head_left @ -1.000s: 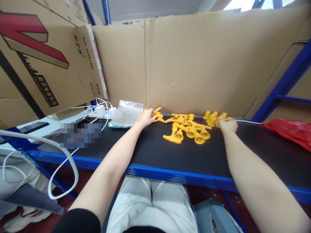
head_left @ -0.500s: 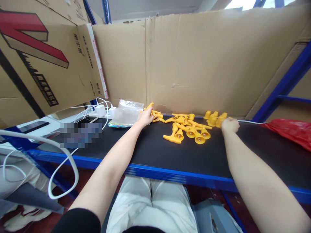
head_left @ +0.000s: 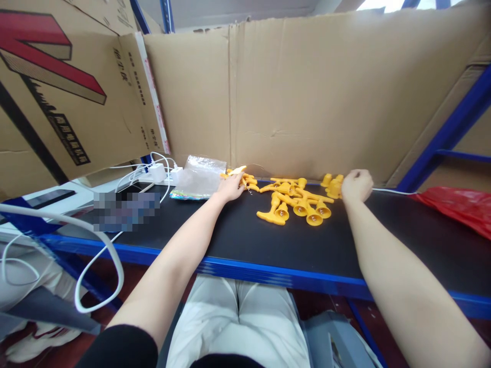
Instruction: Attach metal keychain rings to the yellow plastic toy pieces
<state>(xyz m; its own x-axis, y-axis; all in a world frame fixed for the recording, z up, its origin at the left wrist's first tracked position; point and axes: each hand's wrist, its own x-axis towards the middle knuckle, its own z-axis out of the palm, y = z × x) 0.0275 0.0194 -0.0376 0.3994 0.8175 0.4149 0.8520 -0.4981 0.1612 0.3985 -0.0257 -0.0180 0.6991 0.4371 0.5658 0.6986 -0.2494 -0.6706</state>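
Observation:
On the black-topped shelf, my left hand (head_left: 230,187) reaches over a small heap of yellow plastic handles (head_left: 250,181), its fingers stretched out and touching them. One pale-lit yellow handle (head_left: 238,170) shows just above these fingers. My right hand (head_left: 356,185) is closed beside a cluster of upright yellow bell-shaped cups (head_left: 334,187); its fingertips, and anything in them, are hidden. Between the hands lies a loose group of yellow T-handled pieces (head_left: 273,214) and yellow cups (head_left: 314,218) with their mouths facing me, shiny metal inside.
A clear plastic bag (head_left: 203,174) lies left of the heap, near white chargers and cables (head_left: 156,174). Red plastic bag (head_left: 456,207) sits at the right. A cardboard wall (head_left: 291,102) closes off the back, and a blue shelf edge (head_left: 276,277) runs along the front.
My right hand has moved slightly left and up, covering where cups stood at the cluster's right side. The handle by my left hand has tipped flatter, and that hand has shifted slightly right.

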